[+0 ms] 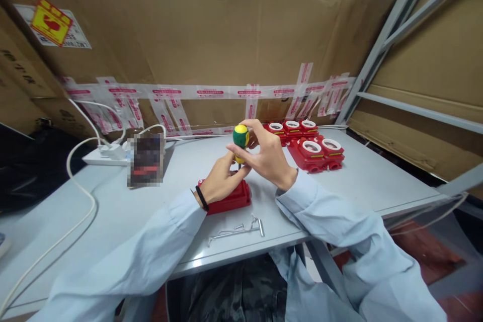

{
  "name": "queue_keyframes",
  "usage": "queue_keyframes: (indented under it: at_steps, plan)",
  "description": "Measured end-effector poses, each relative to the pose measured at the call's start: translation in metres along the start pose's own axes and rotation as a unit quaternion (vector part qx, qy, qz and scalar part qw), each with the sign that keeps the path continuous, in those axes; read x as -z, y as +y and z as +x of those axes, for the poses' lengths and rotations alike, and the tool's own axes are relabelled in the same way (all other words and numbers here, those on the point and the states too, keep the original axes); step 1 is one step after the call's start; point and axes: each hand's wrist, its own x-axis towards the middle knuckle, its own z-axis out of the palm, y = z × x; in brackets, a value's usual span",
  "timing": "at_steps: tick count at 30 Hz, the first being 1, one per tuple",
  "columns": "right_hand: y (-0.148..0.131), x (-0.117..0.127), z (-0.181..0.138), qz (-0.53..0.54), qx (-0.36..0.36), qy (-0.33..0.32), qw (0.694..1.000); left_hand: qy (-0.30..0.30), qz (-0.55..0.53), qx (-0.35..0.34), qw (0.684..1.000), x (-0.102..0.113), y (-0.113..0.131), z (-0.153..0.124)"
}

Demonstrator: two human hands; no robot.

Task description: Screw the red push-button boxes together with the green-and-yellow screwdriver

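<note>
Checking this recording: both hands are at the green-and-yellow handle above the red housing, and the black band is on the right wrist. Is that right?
Not quite. The head view shows the black band on the wrist of the left hand. As you say, both it and the right hand are at the green-and-yellow handle above the red housing.

A yellow-&-green handle [240,137] shows bright vs. a red box [234,203] & pale-grey table [113,201]. Sleeves [151,246] are lt. blue, the wristband [202,198] blk. Red housings [300,156] carry white rings [312,142] & yellow labels [315,156]. Bkgd.: brown cardboard [188,30], whitish tape [188,92] w/ red print, a yellow-&-red sticker [52,22], grey rack [372,65]. Cords [92,196] are white; cloth [241,287] below is dk. w/ blotchy, camo-like pattern.
</note>
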Motion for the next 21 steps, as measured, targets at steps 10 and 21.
queue_keyframes:
  at_steps: [10,21]
  plan:
    - [0.006,0.016,0.012,0.105,-0.028,-0.113,0.988,0.043,-0.089,-0.028,0.995,0.004,-0.014,0.005]
    - [0.009,0.011,0.013,0.111,-0.062,-0.092,0.988,0.032,-0.097,0.010,0.995,0.006,-0.004,0.006]
